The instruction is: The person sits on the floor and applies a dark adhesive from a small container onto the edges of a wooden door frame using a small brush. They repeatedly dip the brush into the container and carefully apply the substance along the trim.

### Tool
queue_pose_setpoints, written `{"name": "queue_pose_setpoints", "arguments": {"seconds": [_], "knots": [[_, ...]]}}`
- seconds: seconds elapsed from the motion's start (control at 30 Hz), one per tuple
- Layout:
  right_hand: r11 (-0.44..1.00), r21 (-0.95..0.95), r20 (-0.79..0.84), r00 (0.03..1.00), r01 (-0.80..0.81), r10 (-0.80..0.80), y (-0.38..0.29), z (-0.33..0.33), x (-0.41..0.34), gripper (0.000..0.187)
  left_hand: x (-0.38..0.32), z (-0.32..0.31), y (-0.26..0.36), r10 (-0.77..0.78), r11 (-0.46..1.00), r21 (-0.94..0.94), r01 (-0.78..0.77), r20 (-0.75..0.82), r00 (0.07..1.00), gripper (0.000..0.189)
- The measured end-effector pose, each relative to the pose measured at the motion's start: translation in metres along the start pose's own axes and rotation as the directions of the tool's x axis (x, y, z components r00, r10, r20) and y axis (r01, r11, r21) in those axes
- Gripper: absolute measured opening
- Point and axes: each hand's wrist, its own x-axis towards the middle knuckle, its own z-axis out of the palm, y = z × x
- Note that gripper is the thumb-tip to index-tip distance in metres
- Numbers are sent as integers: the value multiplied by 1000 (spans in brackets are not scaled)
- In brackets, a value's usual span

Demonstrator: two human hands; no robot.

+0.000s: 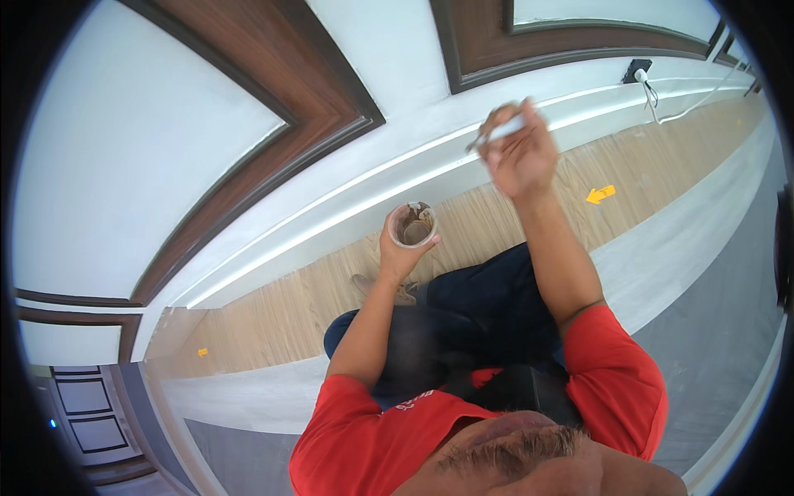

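Observation:
My left hand [400, 257] is wrapped around a clear plastic cup [414, 229], its mouth tilted up toward me. Brown residue coats the inside of the cup, with lighter flakes near the rim. Raised beside the white baseboard [372, 208], my right hand [526, 164] grips a small tool [505, 128] with a white part and a dark, thin end. Motion blur hides what kind of tool it is. Beyond both hands stands a white wall [409, 111] with brown wood panel moulding [310, 118].
A black wall socket [637, 69] holds a white plug, and its white cable [688, 113] trails along the baseboard. Yellow arrow stickers [600, 194] mark the wood-look floor [477, 214]. Grey flooring [695, 322] lies at right. My shoe [403, 294] is near the wall.

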Motion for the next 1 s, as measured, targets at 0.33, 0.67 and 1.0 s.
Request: {"name": "queue_pose_setpoints", "arguments": {"seconds": [0.33,0.67,1.0], "knots": [[773,-540,45,929,332,-368,-90,24,22,42,-5,1,5,-17,1000,23,18,-52,999,92],[280,-950,83,976,138,-200,-61,-10,45,26,-1,11,-24,-115,990,92,111,43,992,94],[265,-958,86,991,110,-99,-52,15,50,42,-3,-1,-16,-22,971,236,37,-67,998,96]]}}
